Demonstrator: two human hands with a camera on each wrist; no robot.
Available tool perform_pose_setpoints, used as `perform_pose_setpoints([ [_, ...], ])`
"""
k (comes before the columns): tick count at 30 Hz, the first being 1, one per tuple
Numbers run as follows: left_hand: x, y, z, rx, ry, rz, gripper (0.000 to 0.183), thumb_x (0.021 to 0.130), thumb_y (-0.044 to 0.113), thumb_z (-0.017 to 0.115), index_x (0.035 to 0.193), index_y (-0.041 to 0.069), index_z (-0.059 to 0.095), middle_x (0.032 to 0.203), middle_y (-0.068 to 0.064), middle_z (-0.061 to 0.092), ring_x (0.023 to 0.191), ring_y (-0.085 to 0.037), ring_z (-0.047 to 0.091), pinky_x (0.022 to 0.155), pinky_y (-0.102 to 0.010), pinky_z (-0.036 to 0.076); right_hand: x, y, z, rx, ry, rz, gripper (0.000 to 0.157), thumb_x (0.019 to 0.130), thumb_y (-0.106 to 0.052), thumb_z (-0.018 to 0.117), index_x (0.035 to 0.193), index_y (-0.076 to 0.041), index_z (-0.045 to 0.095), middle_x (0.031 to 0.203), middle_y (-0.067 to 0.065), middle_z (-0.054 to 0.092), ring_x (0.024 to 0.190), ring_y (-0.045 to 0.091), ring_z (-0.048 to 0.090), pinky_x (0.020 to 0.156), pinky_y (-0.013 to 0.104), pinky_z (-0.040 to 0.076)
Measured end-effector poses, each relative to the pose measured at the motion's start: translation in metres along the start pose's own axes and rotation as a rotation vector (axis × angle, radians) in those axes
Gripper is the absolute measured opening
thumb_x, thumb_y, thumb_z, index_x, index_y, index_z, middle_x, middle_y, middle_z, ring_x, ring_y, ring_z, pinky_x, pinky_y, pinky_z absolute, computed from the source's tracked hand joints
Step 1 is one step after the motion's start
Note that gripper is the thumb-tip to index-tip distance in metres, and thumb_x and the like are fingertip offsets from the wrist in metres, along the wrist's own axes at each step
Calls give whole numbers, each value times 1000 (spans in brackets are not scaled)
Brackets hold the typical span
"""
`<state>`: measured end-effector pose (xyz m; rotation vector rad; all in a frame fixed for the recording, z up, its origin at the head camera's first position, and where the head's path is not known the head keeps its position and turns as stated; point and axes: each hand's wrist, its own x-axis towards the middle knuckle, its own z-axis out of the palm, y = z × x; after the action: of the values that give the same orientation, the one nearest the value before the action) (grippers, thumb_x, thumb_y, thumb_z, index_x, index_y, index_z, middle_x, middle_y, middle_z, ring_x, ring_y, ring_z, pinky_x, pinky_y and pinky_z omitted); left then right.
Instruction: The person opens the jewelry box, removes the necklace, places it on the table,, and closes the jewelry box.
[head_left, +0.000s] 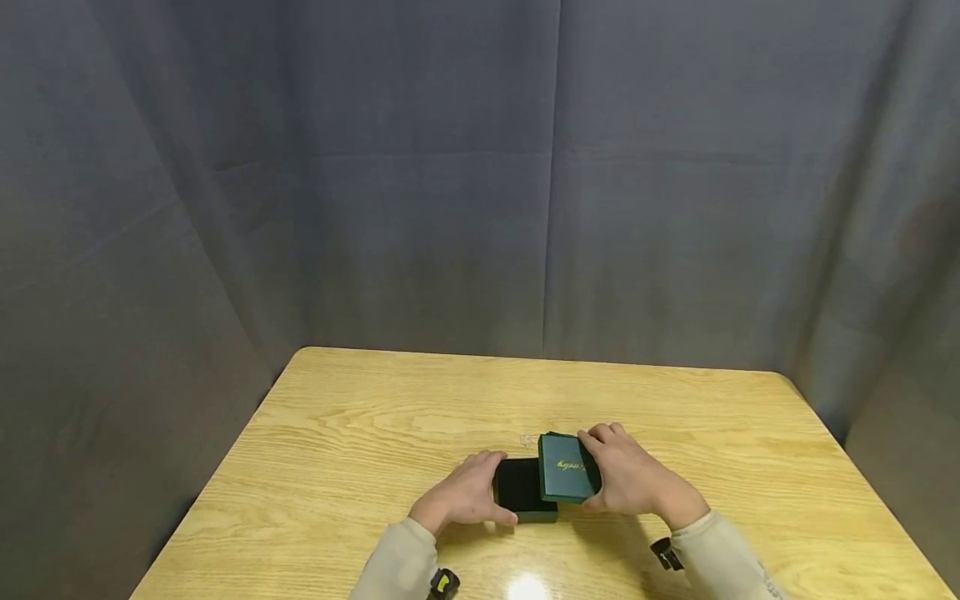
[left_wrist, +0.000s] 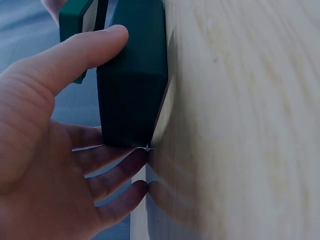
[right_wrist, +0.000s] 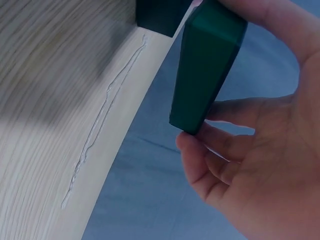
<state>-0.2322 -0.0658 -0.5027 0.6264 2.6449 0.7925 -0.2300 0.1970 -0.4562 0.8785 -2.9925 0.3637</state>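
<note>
A dark green box base [head_left: 517, 487] with a black inside sits on the wooden table. My left hand [head_left: 468, 492] grips it from the left, thumb on the near side wall and fingers around the far corner, as the left wrist view shows. The matching green box lid [head_left: 564, 471], with gold lettering on top, is held by my right hand [head_left: 633, 477] between thumb and fingers. Raised above the table, the lid overlaps the base's right part in the head view. Just behind the box lies a thin silvery chain [right_wrist: 108, 91], stretched out in a narrow loop.
The light wooden table [head_left: 360, 433] has rounded far corners. Grey curtains [head_left: 420, 208] hang behind it and at both sides. A black wrist device [head_left: 444, 582] shows at the left sleeve, and another black device [head_left: 666, 553] at the right one.
</note>
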Motion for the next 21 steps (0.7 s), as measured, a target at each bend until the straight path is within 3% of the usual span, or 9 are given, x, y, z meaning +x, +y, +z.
perform_pose_setpoints([
  [4,1,-3,2,-14,0,-11,97,74,44,78,146,4,29,149,-13,32,136,-32,27,108,-48,25,6,-7,2,16,-7,-4,95,61,-38,86,133,8,46,120,14,50,108,30,45,88,46,43],
  [13,2,-1,-1,-53,22,-23,99,71,42,80,146,5,28,147,-11,35,133,-32,32,103,-50,32,18,-21,7,22,0,-42,93,60,-38,85,131,9,48,118,14,51,105,29,45,86,46,43],
  [21,2,-2,5,-71,41,0,105,68,36,82,148,1,23,143,-11,40,126,-28,40,99,-47,37,24,-30,14,27,-50,-67,92,62,-41,84,132,9,48,116,12,51,102,25,45,83,44,45],
])
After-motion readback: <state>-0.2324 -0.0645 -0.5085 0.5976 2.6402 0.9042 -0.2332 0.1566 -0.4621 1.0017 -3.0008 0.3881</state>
